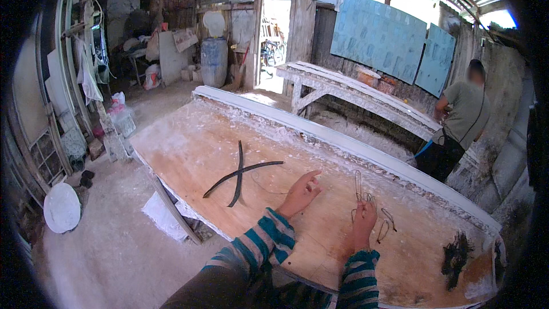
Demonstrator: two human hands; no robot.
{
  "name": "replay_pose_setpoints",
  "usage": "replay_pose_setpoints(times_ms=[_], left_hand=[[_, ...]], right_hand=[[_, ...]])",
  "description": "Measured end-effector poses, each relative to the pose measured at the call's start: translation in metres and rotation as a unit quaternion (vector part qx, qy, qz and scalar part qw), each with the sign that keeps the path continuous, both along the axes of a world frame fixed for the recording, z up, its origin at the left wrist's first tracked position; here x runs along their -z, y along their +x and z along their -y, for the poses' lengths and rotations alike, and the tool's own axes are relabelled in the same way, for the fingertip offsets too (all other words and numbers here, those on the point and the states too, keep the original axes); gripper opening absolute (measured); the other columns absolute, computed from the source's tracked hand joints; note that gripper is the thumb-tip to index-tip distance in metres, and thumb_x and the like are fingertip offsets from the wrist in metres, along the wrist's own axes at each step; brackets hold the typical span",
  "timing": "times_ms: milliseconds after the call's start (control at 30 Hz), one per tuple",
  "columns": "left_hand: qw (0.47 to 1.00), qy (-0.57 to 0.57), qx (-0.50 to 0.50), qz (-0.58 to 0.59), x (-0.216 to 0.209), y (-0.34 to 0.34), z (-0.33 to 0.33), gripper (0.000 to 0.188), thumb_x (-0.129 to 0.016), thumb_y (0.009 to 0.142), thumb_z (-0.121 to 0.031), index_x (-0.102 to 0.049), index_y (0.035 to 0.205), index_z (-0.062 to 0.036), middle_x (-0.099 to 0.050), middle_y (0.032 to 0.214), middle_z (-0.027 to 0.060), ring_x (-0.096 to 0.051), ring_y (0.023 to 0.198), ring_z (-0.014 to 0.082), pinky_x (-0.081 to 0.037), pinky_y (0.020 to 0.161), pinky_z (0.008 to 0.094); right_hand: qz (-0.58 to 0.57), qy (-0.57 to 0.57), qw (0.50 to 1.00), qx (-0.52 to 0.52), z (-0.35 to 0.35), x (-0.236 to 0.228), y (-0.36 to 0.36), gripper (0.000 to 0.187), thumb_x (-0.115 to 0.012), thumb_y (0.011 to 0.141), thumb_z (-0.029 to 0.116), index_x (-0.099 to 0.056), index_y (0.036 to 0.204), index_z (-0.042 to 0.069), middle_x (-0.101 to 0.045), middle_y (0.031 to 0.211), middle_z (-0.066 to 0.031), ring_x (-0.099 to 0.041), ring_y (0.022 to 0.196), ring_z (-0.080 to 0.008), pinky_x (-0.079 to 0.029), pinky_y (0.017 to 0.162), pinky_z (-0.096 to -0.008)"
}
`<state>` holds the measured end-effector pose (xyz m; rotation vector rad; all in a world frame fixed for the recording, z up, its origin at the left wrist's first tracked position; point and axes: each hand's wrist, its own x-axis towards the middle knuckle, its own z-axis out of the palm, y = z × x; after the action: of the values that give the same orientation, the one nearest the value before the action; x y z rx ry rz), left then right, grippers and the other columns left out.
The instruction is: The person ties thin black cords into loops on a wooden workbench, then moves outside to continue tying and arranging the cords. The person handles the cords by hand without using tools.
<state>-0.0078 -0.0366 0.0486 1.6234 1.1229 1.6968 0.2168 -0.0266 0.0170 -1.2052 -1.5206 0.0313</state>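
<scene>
My right hand (365,220) is closed on a bundle of thin wire loops (358,182), which stick up past the fingertips above the wooden tabletop (320,229). To its left my left hand (303,194) hovers over the board, fingers stretched out and apart, with nothing visible in it. A faint thin wire (263,186) curves on the wood beside that hand. Further left, two dark curved strips (239,173) lie crossed. Just right of my right hand are a few bent wire pieces (386,226). A black tangled clump (456,258) rests near the table's right end.
A raised white ledge (343,140) runs along the table's far side. Beyond it stands a long whitened bench (354,88), where another person (463,106) works at the right. A blue drum (214,60) stands at the back; a white round basin (62,208) is on the floor left.
</scene>
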Motion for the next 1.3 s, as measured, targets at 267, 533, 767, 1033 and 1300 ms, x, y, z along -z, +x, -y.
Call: replay_pose_setpoints(times_ms=[267, 533, 767, 1033, 1300], left_hand=[[0.922, -0.111, -0.216, -0.303, 0.007, -0.126, 0.012, 0.041, -0.061, 0.07, -0.018, -0.055, 0.111, -0.0107, -0.059, 0.104, 0.0135, -0.057, 0.089, 0.0349, -0.042, 0.081, 0.0444], [0.769, -0.159, -0.417, -0.457, 0.027, -0.197, 0.044, 0.028, -0.06, 0.072, -0.024, -0.061, 0.097, -0.0117, -0.057, 0.09, 0.0087, -0.053, 0.091, 0.0293, -0.038, 0.079, 0.0461], [0.8, -0.052, -0.441, -0.403, -0.008, -0.18, 0.034, 0.015, -0.06, 0.076, -0.022, -0.064, 0.081, -0.008, -0.058, 0.084, 0.0096, -0.055, 0.084, 0.0291, -0.04, 0.072, 0.0445], [0.968, -0.051, -0.234, -0.075, -0.068, -0.128, 0.047, 0.025, -0.055, 0.084, -0.023, -0.064, 0.092, -0.0019, -0.06, 0.077, 0.0105, -0.055, 0.073, 0.0186, -0.041, 0.064, 0.0312], [0.955, -0.177, 0.133, 0.197, -0.045, 0.004, 0.067, 0.023, -0.057, 0.086, -0.015, -0.06, 0.102, 0.0012, -0.057, 0.086, -0.0036, -0.048, 0.079, 0.0055, -0.037, 0.07, 0.0187]], right_hand=[[0.022, -0.073, 0.983, 0.167, -0.01, -0.001, 0.038, 0.016, -0.057, 0.079, 0.011, -0.064, 0.091, 0.003, -0.063, 0.086, -0.0133, -0.061, 0.078, -0.0255, -0.047, 0.069, -0.0326], [-0.032, -0.101, 0.97, 0.22, -0.002, -0.006, 0.053, 0.018, -0.059, 0.074, 0.017, -0.066, 0.088, 0.007, -0.062, 0.088, -0.0105, -0.058, 0.08, -0.0298, -0.043, 0.074, -0.0417], [0.08, -0.125, 0.951, 0.27, 0.008, -0.003, 0.047, 0.031, -0.063, 0.071, 0.018, -0.063, 0.101, 0.021, -0.05, 0.111, -0.0037, -0.046, 0.106, -0.0243, -0.03, 0.089, -0.0475], [0.145, -0.009, 0.969, 0.2, 0.014, -0.011, 0.02, 0.028, -0.064, 0.07, 0.018, -0.063, 0.098, 0.016, -0.052, 0.107, -0.0049, -0.046, 0.104, -0.0244, -0.032, 0.086, -0.0451], [-0.067, -0.032, 0.978, -0.194, 0.041, -0.012, -0.04, 0.016, -0.06, 0.082, 0.012, -0.061, 0.096, 0.005, -0.059, 0.087, -0.0047, -0.053, 0.08, -0.0154, -0.042, 0.072, -0.0256]])
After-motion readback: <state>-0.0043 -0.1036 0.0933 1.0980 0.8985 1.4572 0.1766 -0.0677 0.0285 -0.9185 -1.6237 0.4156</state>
